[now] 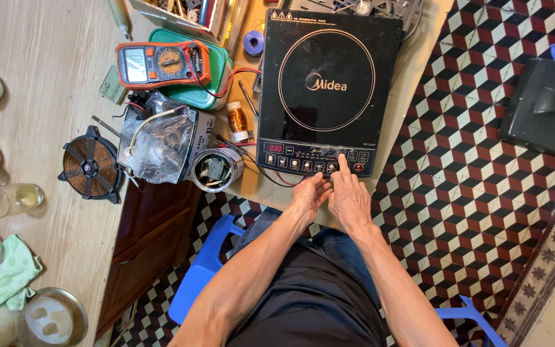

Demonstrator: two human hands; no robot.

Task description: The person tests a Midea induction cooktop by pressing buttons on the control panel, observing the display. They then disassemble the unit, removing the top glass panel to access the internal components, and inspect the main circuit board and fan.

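Checkered tiles run under a pale wooden bench (46, 83) where you sit on a blue stool (203, 270). Your right hand (348, 196) holds nothing, its forefinger stretched onto the button strip of the black induction cooker (329, 83). Your left hand (309, 193) lies open and empty just beside it, fingertips at the cooker's near edge. Left of the cooker sit a metal can (216, 170), a copper coil (237, 120) and an orange multimeter (162, 63).

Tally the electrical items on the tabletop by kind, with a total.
Black glass-topped induction cooker, under right hand and left hand: 1
Orange handheld multimeter: 1
Round black induction coil with copper windings: 1
Small copper wire spool: 1
Total: 4
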